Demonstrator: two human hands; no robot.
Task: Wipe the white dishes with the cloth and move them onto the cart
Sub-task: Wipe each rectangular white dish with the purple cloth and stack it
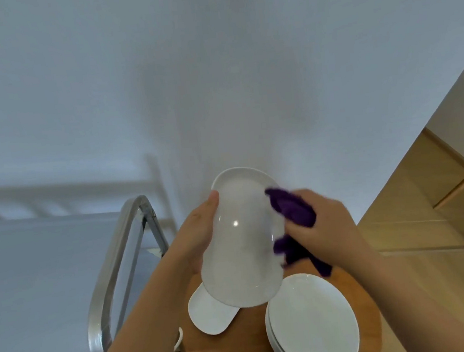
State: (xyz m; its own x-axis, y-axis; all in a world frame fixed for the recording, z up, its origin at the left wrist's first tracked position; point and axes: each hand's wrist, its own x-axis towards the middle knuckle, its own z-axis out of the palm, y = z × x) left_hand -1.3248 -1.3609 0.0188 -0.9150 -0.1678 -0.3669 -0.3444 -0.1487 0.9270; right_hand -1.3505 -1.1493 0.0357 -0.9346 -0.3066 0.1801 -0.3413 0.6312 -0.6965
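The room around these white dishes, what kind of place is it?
Probably a home kitchen or dining corner: a stack of white plates on a round wooden table, a metal-handled cart beside it, wooden cabinets at right.

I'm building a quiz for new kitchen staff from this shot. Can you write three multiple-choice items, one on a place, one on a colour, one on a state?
1. Where is the stack of plates?
A. on the round wooden table
B. on the cart
C. on the floor

2. What colour is the cloth?
A. yellow
B. purple
C. green

3. What is the oval dish doing?
A. lying on the cart
B. stacked under plates
C. held up in the left hand

Key: 1 A, the stack sits on wood; 2 B, the right hand grips purple fabric; 3 C, left thumb and palm hold its edge.
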